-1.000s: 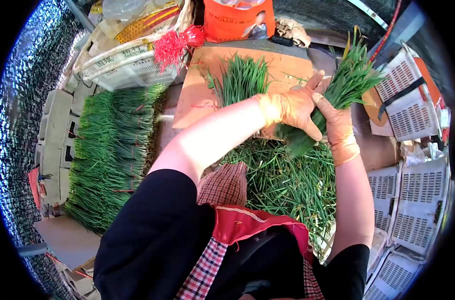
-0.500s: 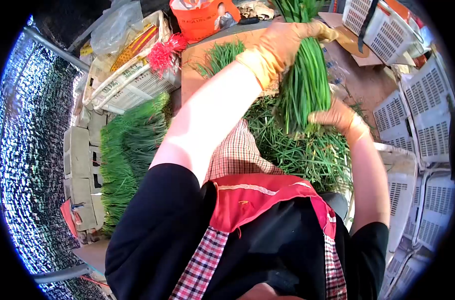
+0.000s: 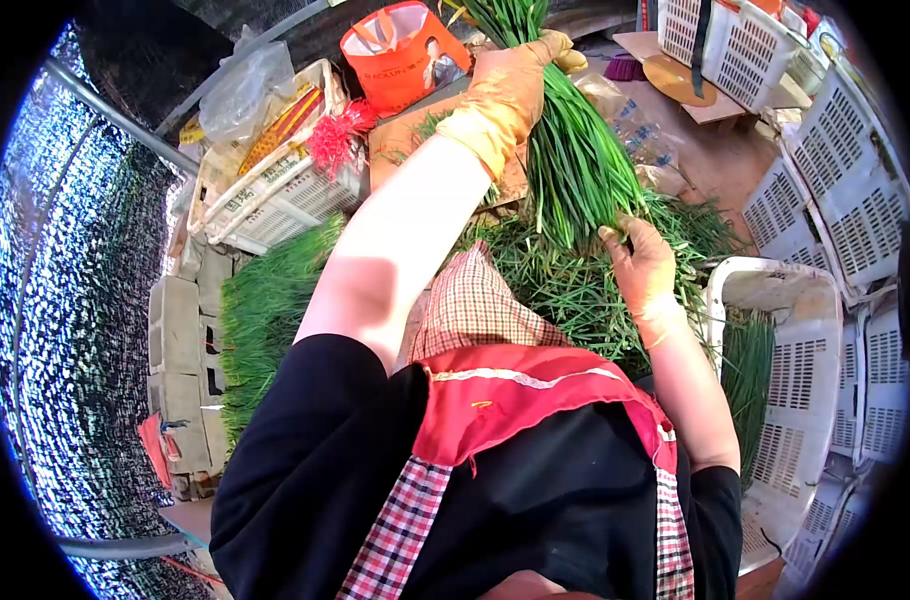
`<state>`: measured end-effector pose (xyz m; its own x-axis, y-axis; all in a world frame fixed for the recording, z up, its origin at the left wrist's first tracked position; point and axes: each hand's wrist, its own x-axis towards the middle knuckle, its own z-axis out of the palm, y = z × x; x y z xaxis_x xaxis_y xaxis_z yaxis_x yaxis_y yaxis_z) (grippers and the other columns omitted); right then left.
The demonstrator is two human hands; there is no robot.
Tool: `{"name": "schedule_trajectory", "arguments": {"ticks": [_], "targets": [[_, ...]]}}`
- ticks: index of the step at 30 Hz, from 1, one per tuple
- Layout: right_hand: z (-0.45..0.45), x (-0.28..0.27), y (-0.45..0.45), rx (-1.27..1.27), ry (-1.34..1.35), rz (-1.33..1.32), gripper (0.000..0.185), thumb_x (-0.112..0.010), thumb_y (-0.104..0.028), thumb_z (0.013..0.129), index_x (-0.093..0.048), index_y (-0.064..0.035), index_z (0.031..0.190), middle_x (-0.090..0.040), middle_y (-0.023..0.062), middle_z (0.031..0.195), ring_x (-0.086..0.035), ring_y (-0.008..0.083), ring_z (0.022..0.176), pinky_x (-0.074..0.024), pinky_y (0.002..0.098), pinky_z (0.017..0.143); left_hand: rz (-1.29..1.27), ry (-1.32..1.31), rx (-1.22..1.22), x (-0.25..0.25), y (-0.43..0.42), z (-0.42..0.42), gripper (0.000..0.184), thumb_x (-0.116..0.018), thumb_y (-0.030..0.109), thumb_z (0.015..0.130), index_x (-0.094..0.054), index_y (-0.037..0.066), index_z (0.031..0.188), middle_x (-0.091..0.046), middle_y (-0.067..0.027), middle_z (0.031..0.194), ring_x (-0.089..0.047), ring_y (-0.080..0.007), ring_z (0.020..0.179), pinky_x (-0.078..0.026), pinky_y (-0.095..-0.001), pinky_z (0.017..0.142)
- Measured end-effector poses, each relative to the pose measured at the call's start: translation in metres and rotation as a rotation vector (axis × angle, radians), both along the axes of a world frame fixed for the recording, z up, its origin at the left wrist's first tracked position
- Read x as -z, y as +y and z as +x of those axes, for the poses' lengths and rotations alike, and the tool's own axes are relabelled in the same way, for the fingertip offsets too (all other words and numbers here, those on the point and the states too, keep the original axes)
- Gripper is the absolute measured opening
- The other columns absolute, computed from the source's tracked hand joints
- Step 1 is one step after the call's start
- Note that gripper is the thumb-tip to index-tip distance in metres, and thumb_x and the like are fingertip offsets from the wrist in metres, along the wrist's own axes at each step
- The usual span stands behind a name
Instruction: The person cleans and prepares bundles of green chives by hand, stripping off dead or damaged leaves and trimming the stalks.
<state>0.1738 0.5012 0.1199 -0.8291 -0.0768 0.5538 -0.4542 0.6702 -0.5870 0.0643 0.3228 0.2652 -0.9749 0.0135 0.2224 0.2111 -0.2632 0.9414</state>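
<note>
Left hand: the gloved left hand (image 3: pixel 515 85) was closed around the upper part of a bunch of chives (image 3: pixel 585 160), knuckles up.
Right hand: the gloved right hand (image 3: pixel 645 262) was at the lower right edge of the bunch, fingers partly curled; whether they pinched a stalk could not be told.
Bunch of chives: it hung at a slant from the left hand, leaf tips past the glove toward the top and stalk ends spread above the loose heap.
Loose heap: tangled loose greens (image 3: pixel 595 315) lay below the bunch and around its lower end, in front of the person.
Board: an orange-brown board (image 3: pixel 390 165) lay beyond the heap, a small clump of chives (image 3: pixel 430 125) on it, partly hidden by the left arm.
Left side: laid-out chives (image 3: pixel 275 310) stood dense and green beside concrete blocks (image 3: pixel 180 320).
Left crate: a white crate (image 3: pixel 305 212) held yellow-and-red packaging (image 3: pixel 285 130) and a clear plastic bag (image 3: pixel 245 100), with a red string tuft (image 3: pixel 335 140) at its right edge.
Orange bag: an orange carrier bag (image 3: pixel 395 85) stood behind the board.
Right basket: a white basket (image 3: pixel 827 300) near the right forearm held more greens (image 3: pixel 750 365).
Clothing: a red apron bib (image 3: pixel 515 390) with checked straps covered a black top.
</note>
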Motion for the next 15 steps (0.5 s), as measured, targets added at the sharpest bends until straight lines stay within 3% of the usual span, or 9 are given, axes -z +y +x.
{"name": "schedule_trajectory", "arguments": {"ticks": [1,3,5,7,9,10,11,13,15], "targets": [[0.003,-0.011,0.002,0.0,0.006,-0.001,0.023,-0.065,-0.015,0.08,-0.061,-0.0029,0.099,-0.06,0.0024,0.087,-0.053,0.0087,0.067,-0.0465,0.0234,0.063,-0.001,0.006,0.0,-0.002,0.0,0.001,0.025,-0.056,0.016,0.084,-0.056,-0.006,0.097,-0.064,-0.0171,0.086,-0.062,-0.0255,0.072,-0.053,-0.0358,0.065],[0.011,-0.042,0.01,-0.063,-0.371,-0.691,0.018,-0.062,-0.015,0.083,-0.062,-0.0042,0.097,-0.061,0.0004,0.083,-0.049,0.0055,0.061,-0.0428,0.0185,0.056,0.028,-0.021,-0.083,-0.004,-0.002,0.001,0.024,-0.054,0.015,0.085,-0.057,-0.006,0.095,-0.064,-0.0168,0.086,-0.062,-0.0238,0.075,-0.052,-0.0329,0.069],[0.003,-0.045,0.035,-0.043,-0.209,-0.948,0.016,-0.06,-0.016,0.085,-0.064,-0.0076,0.098,-0.062,0.0004,0.081,-0.05,0.001,0.062,-0.0375,0.014,0.05,0.011,0.041,-0.098,0.017,-0.018,-0.022,0.023,-0.053,0.014,0.086,-0.058,-0.007,0.094,-0.065,-0.0168,0.087,-0.062,-0.0227,0.077,-0.05,-0.0302,0.072],[-0.009,-0.019,0.067,-0.07,-0.201,-0.935,0.017,-0.06,-0.017,0.086,-0.063,-0.0061,0.098,-0.062,0.0003,0.083,-0.049,0.0017,0.061,-0.0367,0.0147,0.049,0.018,0.12,-0.121,0.028,-0.026,-0.035,0.023,-0.06,0.017,0.081,-0.06,-0.006,0.085,-0.066,-0.013,0.079,-0.059,-0.0175,0.072,-0.047,-0.0285,0.072],[-0.016,0.005,0.087,0.16,-0.559,-0.425,0.024,-0.062,-0.016,0.083,-0.061,-0.0012,0.102,-0.064,0.0045,0.092,-0.055,0.0072,0.069,-0.0435,0.0197,0.059,0.02,0.149,-0.099,0.02,-0.023,-0.026,0.023,-0.063,0.019,0.078,-0.061,-0.003,0.08,-0.066,-0.0103,0.075,-0.057,-0.0149,0.07,-0.045,-0.0276,0.073],[-0.021,0.047,0.107,0.156,-0.451,-0.066,0.044,-0.066,-0.017,0.078,-0.053,0.0023,0.115,-0.061,0.0119,0.108,-0.058,0.019,0.092,-0.0447,0.0276,0.081,0.034,0.145,-0.101,0.008,-0.021,-0.015,0.022,-0.063,0.02,0.079,-0.061,-0.002,0.08,-0.066,-0.0092,0.076,-0.057,-0.0151,0.07,-0.045,-0.0275,0.074],[-0.012,0.057,0.106,0.16,-0.454,0.024,0.066,-0.07,-0.018,0.074,-0.039,0.0014,0.129,-0.049,0.0182,0.124,-0.046,0.0272,0.116,-0.0338,0.0318,0.098,0.045,0.14,-0.099,-0.006,-0.019,-0.009,0.021,-0.062,0.021,0.08,-0.062,0.0,0.08,-0.066,-0.008,0.077,-0.057,-0.0152,0.07,-0.044,-0.0275,0.074],[0.005,0.044,0.091,0.169,-0.577,-0.066,0.073,-0.07,-0.021,0.073,-0.033,-0.0013,0.132,-0.035,0.0197,0.134,-0.035,0.0306,0.124,-0.0293,0.035,0.102,0.136,0.169,0.161,-0.029,-0.016,0.008,0.023,-0.061,0.022,0.083,-0.061,-0.001,0.087,-0.064,-0.0091,0.082,-0.06,-0.019,0.08,-0.048,-0.0323,0.075],[0.012,0.044,0.085,0.145,-0.615,-0.098,0.073,-0.069,-0.024,0.073,-0.033,-0.0002,0.132,-0.03,0.0198,0.138,-0.037,0.0319,0.123,-0.0306,0.0357,0.102,-0.557,-0.101,-0.163,-0.034,0.01,0.023,0.027,-0.064,0.032,0.079,-0.066,0.007,0.092,-0.066,-0.0077,0.089,-0.061,-0.0206,0.074,-0.048,-0.0304,0.069]]}}
